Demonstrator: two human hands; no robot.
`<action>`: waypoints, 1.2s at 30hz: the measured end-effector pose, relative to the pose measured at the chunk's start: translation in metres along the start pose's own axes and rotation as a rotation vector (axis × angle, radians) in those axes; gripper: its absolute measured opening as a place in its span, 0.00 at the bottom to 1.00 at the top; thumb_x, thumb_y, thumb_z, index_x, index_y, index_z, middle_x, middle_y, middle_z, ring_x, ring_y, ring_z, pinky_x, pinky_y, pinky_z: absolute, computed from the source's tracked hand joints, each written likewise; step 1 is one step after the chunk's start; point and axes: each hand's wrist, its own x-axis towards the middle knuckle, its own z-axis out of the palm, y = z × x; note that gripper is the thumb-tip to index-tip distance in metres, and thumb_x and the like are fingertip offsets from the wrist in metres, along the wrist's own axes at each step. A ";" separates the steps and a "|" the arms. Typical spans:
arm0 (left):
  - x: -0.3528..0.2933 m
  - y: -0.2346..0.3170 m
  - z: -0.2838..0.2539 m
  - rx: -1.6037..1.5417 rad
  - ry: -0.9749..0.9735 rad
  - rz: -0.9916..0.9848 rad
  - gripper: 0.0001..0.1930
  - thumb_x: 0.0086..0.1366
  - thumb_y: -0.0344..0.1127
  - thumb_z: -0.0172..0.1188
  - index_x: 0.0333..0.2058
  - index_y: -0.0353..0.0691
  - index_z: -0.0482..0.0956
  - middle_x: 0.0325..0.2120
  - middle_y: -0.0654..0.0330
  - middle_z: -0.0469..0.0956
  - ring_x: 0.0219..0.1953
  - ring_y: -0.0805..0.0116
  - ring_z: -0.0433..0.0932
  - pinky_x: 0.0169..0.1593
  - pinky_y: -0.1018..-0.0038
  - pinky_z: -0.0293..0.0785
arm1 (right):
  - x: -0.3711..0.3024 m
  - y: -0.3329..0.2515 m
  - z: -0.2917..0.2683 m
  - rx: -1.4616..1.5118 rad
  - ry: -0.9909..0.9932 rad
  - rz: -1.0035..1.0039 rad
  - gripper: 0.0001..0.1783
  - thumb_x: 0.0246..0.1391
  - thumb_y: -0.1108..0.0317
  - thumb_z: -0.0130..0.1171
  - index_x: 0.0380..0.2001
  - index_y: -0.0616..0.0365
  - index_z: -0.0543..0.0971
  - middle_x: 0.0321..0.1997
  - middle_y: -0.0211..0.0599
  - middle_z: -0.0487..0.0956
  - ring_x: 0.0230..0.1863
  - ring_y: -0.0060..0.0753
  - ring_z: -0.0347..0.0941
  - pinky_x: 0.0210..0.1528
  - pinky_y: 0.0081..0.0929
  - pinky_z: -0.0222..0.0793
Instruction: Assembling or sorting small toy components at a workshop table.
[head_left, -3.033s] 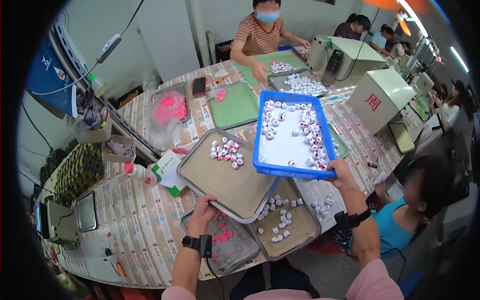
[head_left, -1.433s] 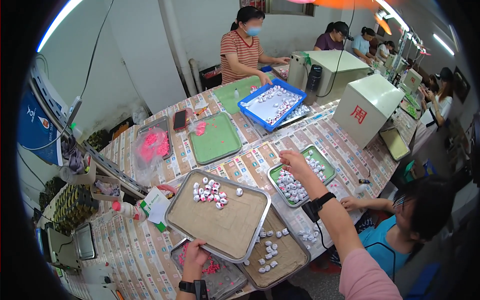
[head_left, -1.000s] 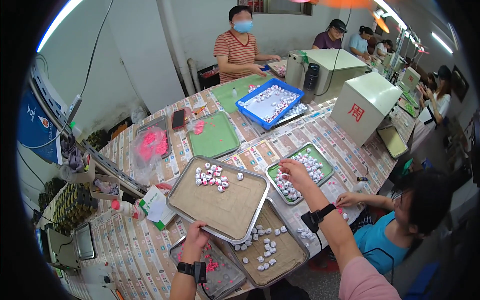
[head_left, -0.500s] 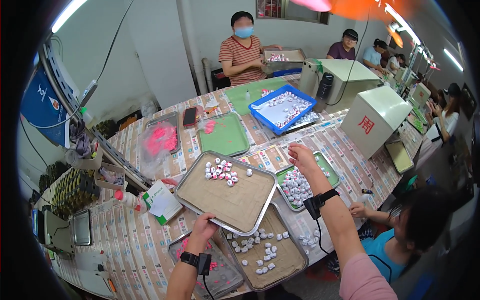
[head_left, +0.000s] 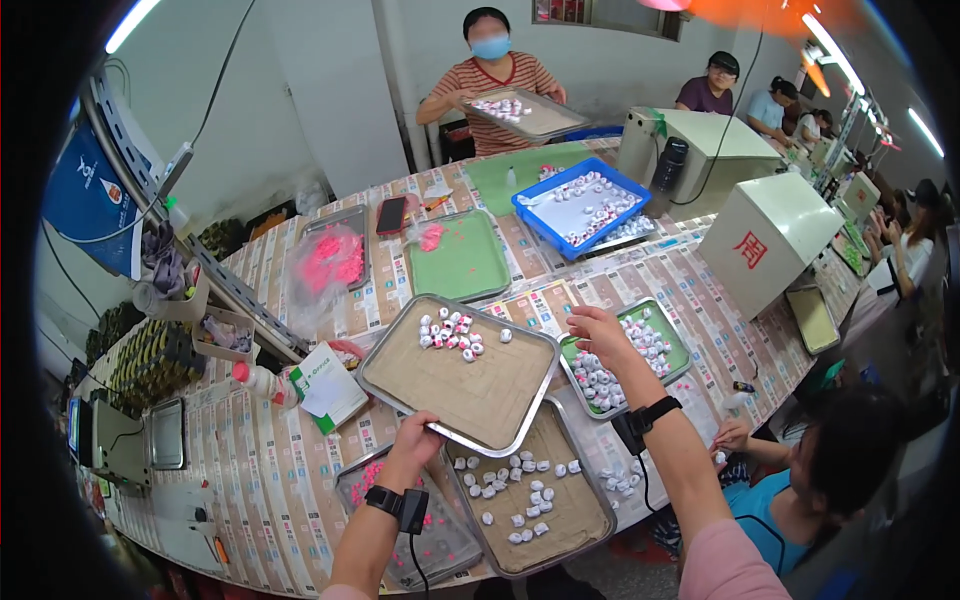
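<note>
My left hand [head_left: 415, 437] grips the near edge of a metal tray [head_left: 470, 400] lined with brown paper, tilted above the table. Small white round pieces with pink marks [head_left: 449, 330] lie grouped toward its far side. My right hand [head_left: 598, 332] is raised just beyond the tray's right edge, fingers apart, with nothing seen in it. Close to that hand is a green-lined tray [head_left: 682, 352] full of white round pieces [head_left: 598, 385]. Partly hidden under the held tray lies another brown-lined tray [head_left: 573, 530], with scattered white pieces [head_left: 520, 490].
A tray with pink bits [head_left: 410, 555] lies at the near left. Beyond are a green tray [head_left: 460, 265], a phone [head_left: 392, 215] and a blue tray [head_left: 640, 203]. A co-worker [head_left: 500, 75] across the table holds a tray; another person [head_left: 800, 470] sits at the right.
The co-worker across the table has brought their tray left, in front of their body, now with both hands at it. My held tray and right hand have barely shifted.
</note>
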 end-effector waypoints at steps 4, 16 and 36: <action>0.009 -0.003 0.010 -0.027 -0.012 0.011 0.17 0.47 0.22 0.48 0.40 0.28 0.65 0.38 0.51 0.71 0.40 0.56 0.71 0.48 0.60 0.68 | -0.004 0.013 -0.003 0.050 0.005 0.019 0.15 0.48 0.68 0.55 0.41 0.55 0.72 0.32 0.26 0.75 0.31 0.18 0.69 0.28 0.18 0.65; 0.067 -0.008 0.028 -0.060 -0.047 0.038 0.05 0.49 0.24 0.49 0.28 0.33 0.70 0.30 0.54 0.72 0.36 0.59 0.71 0.43 0.63 0.69 | -0.096 0.048 0.026 0.416 0.036 0.046 0.13 0.49 0.71 0.54 0.40 0.58 0.72 0.33 0.28 0.75 0.30 0.18 0.69 0.28 0.16 0.65; 0.070 -0.007 0.039 -0.139 -0.012 0.100 0.06 0.51 0.24 0.49 0.31 0.34 0.69 0.32 0.56 0.71 0.38 0.62 0.69 0.48 0.64 0.66 | -0.168 0.094 0.031 0.386 0.076 0.166 0.12 0.50 0.72 0.53 0.39 0.58 0.72 0.32 0.28 0.74 0.30 0.17 0.69 0.27 0.14 0.66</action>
